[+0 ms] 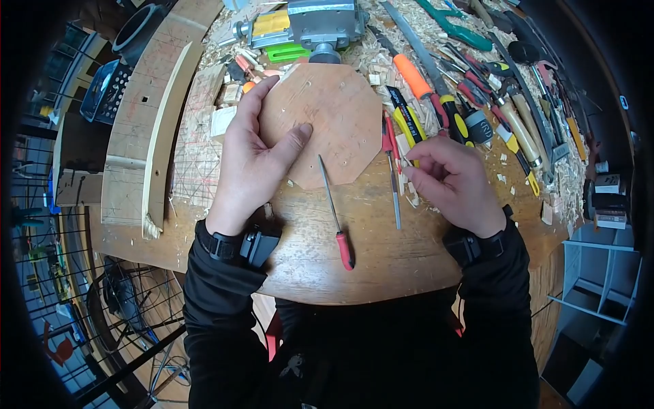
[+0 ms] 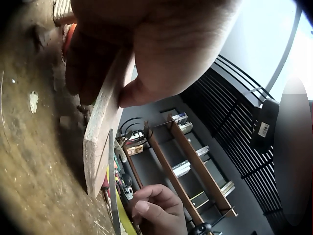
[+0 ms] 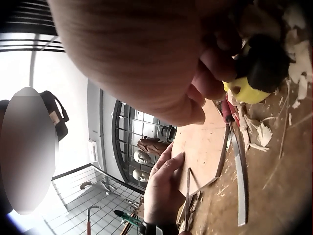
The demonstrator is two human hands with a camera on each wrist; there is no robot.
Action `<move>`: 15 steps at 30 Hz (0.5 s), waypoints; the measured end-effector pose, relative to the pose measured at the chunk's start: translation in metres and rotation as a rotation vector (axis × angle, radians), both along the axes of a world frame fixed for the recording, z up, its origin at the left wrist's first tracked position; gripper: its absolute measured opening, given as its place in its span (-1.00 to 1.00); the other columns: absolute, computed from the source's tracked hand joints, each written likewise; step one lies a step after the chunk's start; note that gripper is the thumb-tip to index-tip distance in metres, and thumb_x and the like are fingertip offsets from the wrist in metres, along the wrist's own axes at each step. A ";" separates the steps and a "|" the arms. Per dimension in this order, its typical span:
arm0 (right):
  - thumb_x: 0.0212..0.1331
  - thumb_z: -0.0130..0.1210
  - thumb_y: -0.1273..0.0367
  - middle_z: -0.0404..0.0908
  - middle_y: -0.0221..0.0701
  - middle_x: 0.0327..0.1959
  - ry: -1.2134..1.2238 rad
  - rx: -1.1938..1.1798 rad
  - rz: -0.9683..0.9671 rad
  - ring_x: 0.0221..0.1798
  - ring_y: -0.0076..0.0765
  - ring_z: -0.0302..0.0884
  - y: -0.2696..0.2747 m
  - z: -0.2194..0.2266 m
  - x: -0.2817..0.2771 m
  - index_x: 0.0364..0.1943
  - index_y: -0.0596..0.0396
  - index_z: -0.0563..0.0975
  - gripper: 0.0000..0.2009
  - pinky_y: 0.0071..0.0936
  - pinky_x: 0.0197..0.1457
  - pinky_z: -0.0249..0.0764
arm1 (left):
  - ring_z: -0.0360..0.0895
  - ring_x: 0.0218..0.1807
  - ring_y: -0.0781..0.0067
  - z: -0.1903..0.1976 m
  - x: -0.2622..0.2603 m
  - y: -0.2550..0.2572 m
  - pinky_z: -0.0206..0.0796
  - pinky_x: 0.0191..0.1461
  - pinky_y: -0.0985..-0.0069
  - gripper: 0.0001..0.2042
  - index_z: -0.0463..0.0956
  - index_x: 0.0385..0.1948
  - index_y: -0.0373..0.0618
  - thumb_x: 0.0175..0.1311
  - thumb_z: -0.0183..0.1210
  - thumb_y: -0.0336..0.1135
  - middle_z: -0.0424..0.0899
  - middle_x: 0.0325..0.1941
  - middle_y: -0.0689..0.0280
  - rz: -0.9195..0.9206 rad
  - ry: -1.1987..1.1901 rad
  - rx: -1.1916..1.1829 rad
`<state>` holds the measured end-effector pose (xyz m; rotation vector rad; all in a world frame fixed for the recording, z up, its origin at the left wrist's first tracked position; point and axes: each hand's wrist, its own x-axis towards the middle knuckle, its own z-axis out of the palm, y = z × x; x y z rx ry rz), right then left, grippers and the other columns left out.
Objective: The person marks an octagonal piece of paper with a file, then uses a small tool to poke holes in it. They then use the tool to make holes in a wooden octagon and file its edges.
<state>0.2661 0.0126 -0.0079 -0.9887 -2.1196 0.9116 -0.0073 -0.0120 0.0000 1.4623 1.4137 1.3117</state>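
An octagonal wooden board with small holes lies toward the back of the workbench. My left hand grips its left side, thumb on the top face and fingers around the edge. A slim red-handled file rests with its tip over the board's near edge. To the right, my right hand is raised with curled fingers, thumb close to the index finger; no object shows between them. Close by its fingertips lie a yellow utility knife and a second file with a flat grey blade.
A vise stands at the back. Many hand tools, among them an orange-handled one and a green-handled one, lie among wood shavings at the right. A long curved wood strip stands at the left.
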 end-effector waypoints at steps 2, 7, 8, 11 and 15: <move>0.11 0.24 0.48 0.45 -0.40 -0.56 0.004 -0.003 -0.004 -0.55 -0.47 0.41 -0.001 0.004 0.001 -0.28 0.15 0.55 -0.87 -0.53 -0.49 0.30 | 0.52 0.12 0.37 -0.002 -0.001 0.000 0.43 0.16 0.48 -0.37 0.19 0.29 -0.37 0.17 0.28 -0.53 0.50 0.12 0.07 0.002 -0.004 0.003; 0.11 0.26 0.38 0.55 -0.34 -0.47 -0.011 0.012 0.352 -0.50 -0.32 0.51 -0.016 0.018 -0.012 -0.18 0.09 0.61 -0.80 -0.41 -0.40 0.40 | 0.52 0.11 0.37 -0.004 -0.006 0.002 0.41 0.17 0.48 -0.37 0.19 0.29 -0.38 0.17 0.28 -0.50 0.51 0.11 0.07 -0.010 -0.012 -0.013; 0.12 0.26 0.28 0.57 -0.35 -0.45 -0.014 0.107 0.392 -0.45 -0.25 0.56 -0.022 0.015 -0.018 -0.14 0.02 0.61 -0.76 -0.34 -0.39 0.44 | 0.51 0.11 0.37 -0.006 -0.006 0.003 0.41 0.16 0.49 -0.36 0.19 0.29 -0.38 0.17 0.28 -0.50 0.52 0.11 0.06 -0.013 -0.033 -0.024; 0.11 0.26 0.24 0.57 -0.36 -0.45 -0.203 0.179 0.518 -0.39 -0.18 0.60 -0.038 0.019 -0.035 -0.11 -0.05 0.61 -0.72 -0.26 -0.37 0.45 | 0.51 0.10 0.39 -0.007 -0.007 0.003 0.41 0.14 0.50 -0.36 0.17 0.30 -0.39 0.18 0.27 -0.49 0.52 0.10 0.06 -0.016 -0.031 -0.018; 0.07 0.26 0.23 0.54 -0.34 -0.49 -0.278 0.085 0.553 -0.38 -0.09 0.59 -0.042 0.022 -0.041 -0.35 0.02 0.53 -0.79 -0.16 -0.33 0.45 | 0.51 0.09 0.49 -0.002 -0.005 0.001 0.41 0.16 0.53 -0.40 0.21 0.31 -0.31 0.21 0.25 -0.54 0.54 0.10 0.16 -0.012 -0.004 -0.018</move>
